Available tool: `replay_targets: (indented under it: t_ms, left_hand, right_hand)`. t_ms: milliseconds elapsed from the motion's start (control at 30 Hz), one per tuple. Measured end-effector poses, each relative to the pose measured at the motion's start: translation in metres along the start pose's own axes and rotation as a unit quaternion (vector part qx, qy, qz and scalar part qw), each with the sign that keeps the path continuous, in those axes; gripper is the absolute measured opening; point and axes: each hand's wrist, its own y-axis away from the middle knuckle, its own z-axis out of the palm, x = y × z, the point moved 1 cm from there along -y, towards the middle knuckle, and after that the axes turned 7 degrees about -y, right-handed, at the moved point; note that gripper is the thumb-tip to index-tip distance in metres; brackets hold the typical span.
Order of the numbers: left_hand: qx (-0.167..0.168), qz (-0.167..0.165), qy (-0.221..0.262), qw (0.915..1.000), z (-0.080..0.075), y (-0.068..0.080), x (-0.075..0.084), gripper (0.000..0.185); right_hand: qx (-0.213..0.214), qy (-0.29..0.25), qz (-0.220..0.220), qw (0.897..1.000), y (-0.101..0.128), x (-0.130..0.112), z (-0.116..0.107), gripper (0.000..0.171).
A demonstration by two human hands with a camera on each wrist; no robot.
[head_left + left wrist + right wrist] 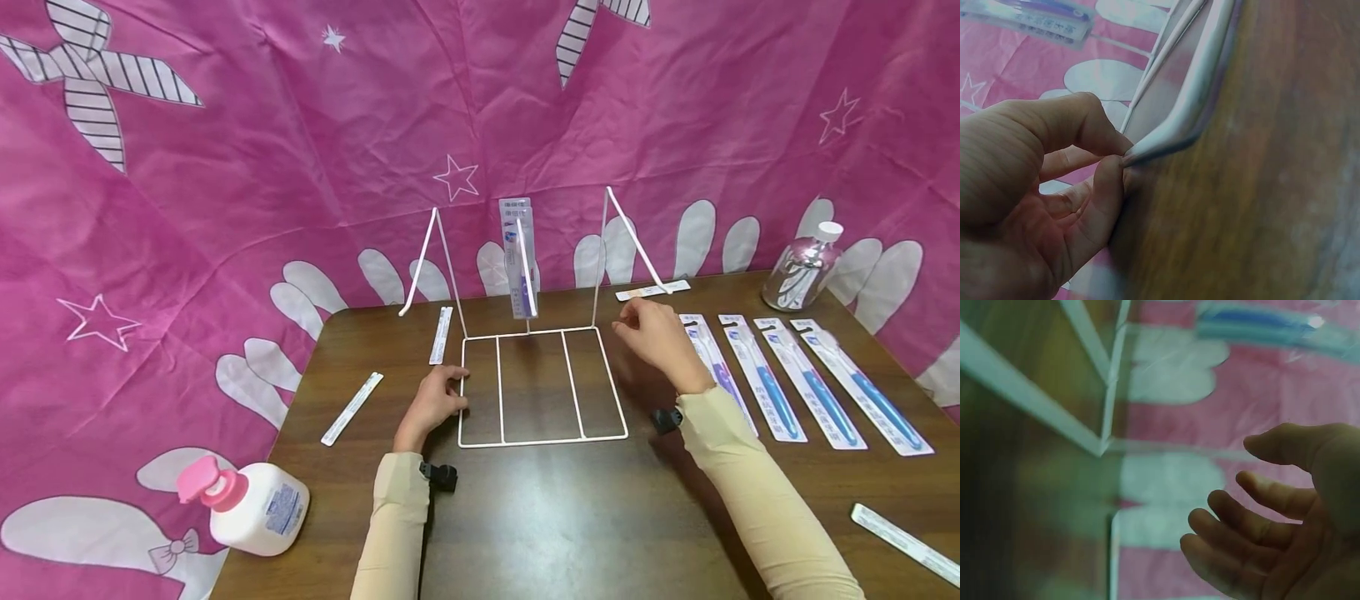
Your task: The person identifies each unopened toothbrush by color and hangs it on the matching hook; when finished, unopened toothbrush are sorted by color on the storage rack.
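Observation:
A white wire display rack [543, 442] stands on the table, with three slanted prongs rising at its back. On the middle prong hang packaged toothbrushes [517, 267], one overlapping another. My left hand [433, 402] pinches the left side wire of the rack's base between thumb and index finger, as the left wrist view shows close up. To the right of the rack, my right hand [654, 335] is held over the table with its fingers loosely bent and apart, holding nothing. Beside it lie several packaged toothbrushes [765, 379] in a row.
A white pump bottle with a pink top [262, 508] stands at the front left. A clear, silvery jar with a white cap [802, 267] is at the back right. Narrow printed strips [352, 408] lie around the table. Behind hangs a pink patterned cloth [360, 108].

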Motion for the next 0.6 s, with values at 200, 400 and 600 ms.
replay_targets:
  t_ms: [200,400,600]
  left_hand:
    - [-0.001,-0.006,-0.005,1.0000,-0.001,0.001,0.001,0.049]
    - [0.000,-0.015,0.004,0.9999,-0.002,0.002,0.002,0.049]
    - [0.000,-0.014,0.001,0.9999,0.000,0.004,0.003,0.049]
  right_hand:
    - [-0.021,0.037,0.054,0.998,-0.007,0.044,-0.015,0.022]
    - [-0.034,0.057,0.117,0.991,-0.012,0.080,-0.029,0.028]
    - [-0.023,0.082,0.188,0.979,-0.011,0.107,-0.038,0.022]
